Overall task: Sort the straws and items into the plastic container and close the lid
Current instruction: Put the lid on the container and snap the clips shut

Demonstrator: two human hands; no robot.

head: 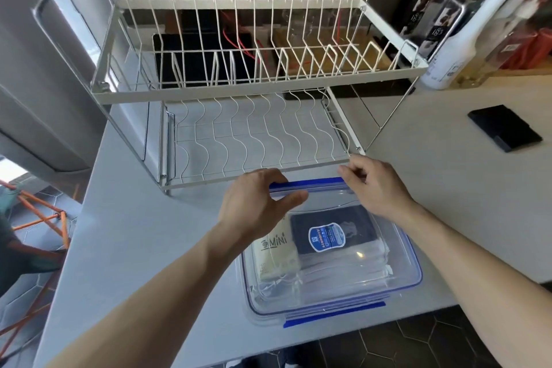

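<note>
A clear plastic container [400, 272] with blue seals sits at the counter's front edge, its transparent lid on top. Inside lie a cream "MiNi" packet [276, 257], a dark pouch with a blue label [331, 231] and clear wrapped straws [343, 275]. My left hand [254, 203] grips the far blue latch [310, 184] at its left end, thumb pressed on the flap. My right hand [373, 185] pinches the same latch at its right end. The near blue latch [334, 314] hangs over the counter's edge.
A white two-tier wire dish rack [239, 92] stands directly behind the container, its lower shelf close to my knuckles. A black flat object [504, 127] lies on the counter to the right. Bottles [460, 39] stand at the back right. The counter drops off at left and front.
</note>
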